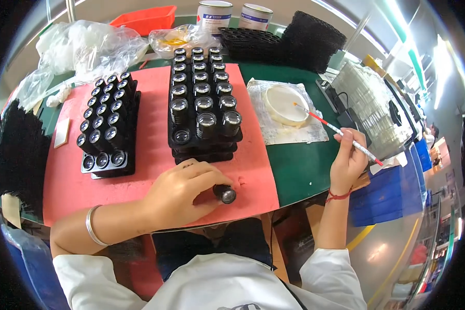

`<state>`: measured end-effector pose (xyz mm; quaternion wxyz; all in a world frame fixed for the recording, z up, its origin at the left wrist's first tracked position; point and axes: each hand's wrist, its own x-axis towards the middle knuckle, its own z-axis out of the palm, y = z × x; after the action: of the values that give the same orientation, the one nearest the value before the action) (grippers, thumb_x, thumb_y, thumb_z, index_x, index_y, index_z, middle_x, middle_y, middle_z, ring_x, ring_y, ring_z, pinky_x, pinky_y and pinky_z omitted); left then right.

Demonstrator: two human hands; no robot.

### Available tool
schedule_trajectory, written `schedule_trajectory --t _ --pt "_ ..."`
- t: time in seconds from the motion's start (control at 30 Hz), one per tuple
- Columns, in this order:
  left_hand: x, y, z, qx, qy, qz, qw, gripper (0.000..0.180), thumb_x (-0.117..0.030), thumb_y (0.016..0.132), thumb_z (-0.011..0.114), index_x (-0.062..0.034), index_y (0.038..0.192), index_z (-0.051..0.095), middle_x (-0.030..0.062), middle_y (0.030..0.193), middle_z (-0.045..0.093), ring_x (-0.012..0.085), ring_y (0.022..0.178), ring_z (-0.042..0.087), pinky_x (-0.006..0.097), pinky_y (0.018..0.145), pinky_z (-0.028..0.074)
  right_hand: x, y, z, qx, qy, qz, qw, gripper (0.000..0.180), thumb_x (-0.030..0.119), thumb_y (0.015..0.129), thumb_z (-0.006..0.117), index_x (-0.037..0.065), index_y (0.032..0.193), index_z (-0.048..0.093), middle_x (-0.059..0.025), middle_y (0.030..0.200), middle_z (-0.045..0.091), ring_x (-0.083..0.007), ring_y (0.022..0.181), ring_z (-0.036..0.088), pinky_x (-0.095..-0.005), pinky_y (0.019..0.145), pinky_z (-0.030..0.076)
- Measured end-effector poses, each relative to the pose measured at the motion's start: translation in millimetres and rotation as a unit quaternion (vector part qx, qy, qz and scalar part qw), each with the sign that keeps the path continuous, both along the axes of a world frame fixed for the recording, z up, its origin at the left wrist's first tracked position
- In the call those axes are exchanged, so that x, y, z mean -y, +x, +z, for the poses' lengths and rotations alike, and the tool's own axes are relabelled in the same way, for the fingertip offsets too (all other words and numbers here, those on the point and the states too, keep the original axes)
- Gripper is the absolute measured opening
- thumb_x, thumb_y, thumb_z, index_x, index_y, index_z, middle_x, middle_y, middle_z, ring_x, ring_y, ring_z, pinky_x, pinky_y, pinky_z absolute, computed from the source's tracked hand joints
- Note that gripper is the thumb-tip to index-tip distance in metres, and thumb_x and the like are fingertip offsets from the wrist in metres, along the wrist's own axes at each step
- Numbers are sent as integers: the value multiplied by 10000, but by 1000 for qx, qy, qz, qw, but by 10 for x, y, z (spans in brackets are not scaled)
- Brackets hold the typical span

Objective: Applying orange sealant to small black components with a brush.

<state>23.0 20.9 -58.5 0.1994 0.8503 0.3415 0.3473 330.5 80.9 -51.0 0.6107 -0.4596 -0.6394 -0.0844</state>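
Left hand (183, 194) pins a small black lens (225, 194) on the pink mat (150, 170) at the counter's near edge, glass up for access. Right hand (349, 163) pinches a thin brush (336, 128), tip over the white dish (284, 103). Lens trays (204, 103) sit within reach.

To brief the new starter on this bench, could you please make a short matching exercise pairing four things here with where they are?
Things:
1. small black lens barrel
2. thin red-and-white brush
3. shallow white dish
4. orange bin

Places:
A. far edge of the bench, behind the clear plastic bags
B. held in the right hand
C. on a sheet of paper over the green mat
D. under the fingers of the left hand, on the red mat

Pairs: 1-D, 2-B, 3-C, 4-A
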Motion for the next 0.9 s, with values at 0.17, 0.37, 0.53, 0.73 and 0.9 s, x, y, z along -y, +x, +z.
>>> schedule_trajectory --t 0.17,0.37,0.53,0.73,0.9 --pt "2 -15 -25 9 2 -2 1000 346 -49 613 686 -99 941 588 60 909 580 264 817 551 346 724 464 21 -106 80 36 -23 1 999 159 117 881 503 -10 808 564 -81 719 590 -139 622 576 -242 583 444" --pt "-4 -22 -33 14 3 -2 1000 329 -53 620 682 -91 932 584 64 899 574 263 816 549 340 729 459 74 -160 71 83 -29 -17 996 164 120 876 504 -11 796 560 -94 714 580 -177 638 565 -269 592 431" --pt "-2 -17 -29 11 6 -4 1000 329 -54 623 680 -91 935 583 69 893 571 266 809 548 343 728 458 89 -153 16 96 -43 2 994 174 134 876 507 -10 792 559 -100 729 574 -190 651 546 -277 611 423" --pt "3 -18 -32 17 -9 -2 1000 320 -62 627 681 -88 934 591 72 897 569 268 816 547 345 728 455 65 -113 -39 -48 -57 69 995 226 171 912 458 -18 822 545 -68 772 556 -123 704 545 -241 658 432" --pt "-27 -19 -19 61 -45 5 997 264 -128 683 684 -54 927 613 93 846 601 261 754 571 332 673 469 176 77 -91 -307 54 132 941 244 212 922 434 -7 864 524 -84 772 524 -144 711 495 -265 675 409"
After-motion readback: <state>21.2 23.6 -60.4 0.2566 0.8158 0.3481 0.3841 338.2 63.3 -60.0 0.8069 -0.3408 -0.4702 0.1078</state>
